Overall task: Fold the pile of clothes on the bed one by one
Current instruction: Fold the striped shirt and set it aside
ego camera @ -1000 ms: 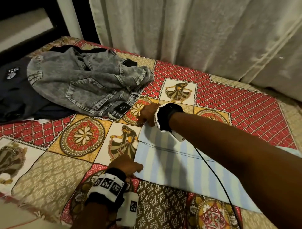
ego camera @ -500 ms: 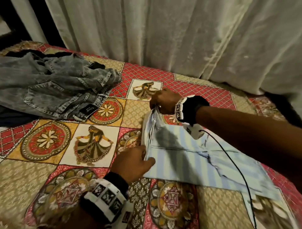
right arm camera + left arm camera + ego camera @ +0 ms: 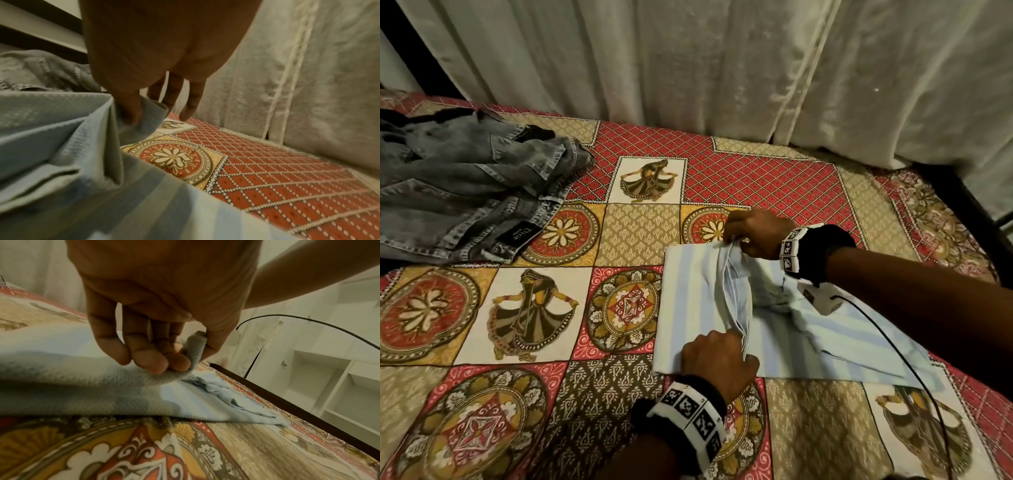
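Note:
A light blue and white striped garment [image 3: 695, 308] lies on the patterned bedspread [image 3: 524, 308], its left part folded over toward the right. My left hand [image 3: 736, 346] pinches the near corner of the folded edge of the garment [image 3: 195, 352] between thumb and fingertips [image 3: 156, 361]. My right hand [image 3: 736, 240] pinches the far corner of the same garment [image 3: 144, 123] with thumb and forefinger, its other fingers [image 3: 191, 104] hanging straight. Grey jeans [image 3: 465, 192] lie crumpled at the left on a dark garment.
A pale curtain [image 3: 722, 68] hangs along the far side of the bed. A black cable [image 3: 893, 349] runs from my right wrist across the garment. The dark bed frame [image 3: 287, 402] edges the right side, with white shelves [image 3: 333, 386] beyond.
Both hands have carried the garment's left edge rightward, laying a fold over it. My view has swung right, so the jeans now sit further left.

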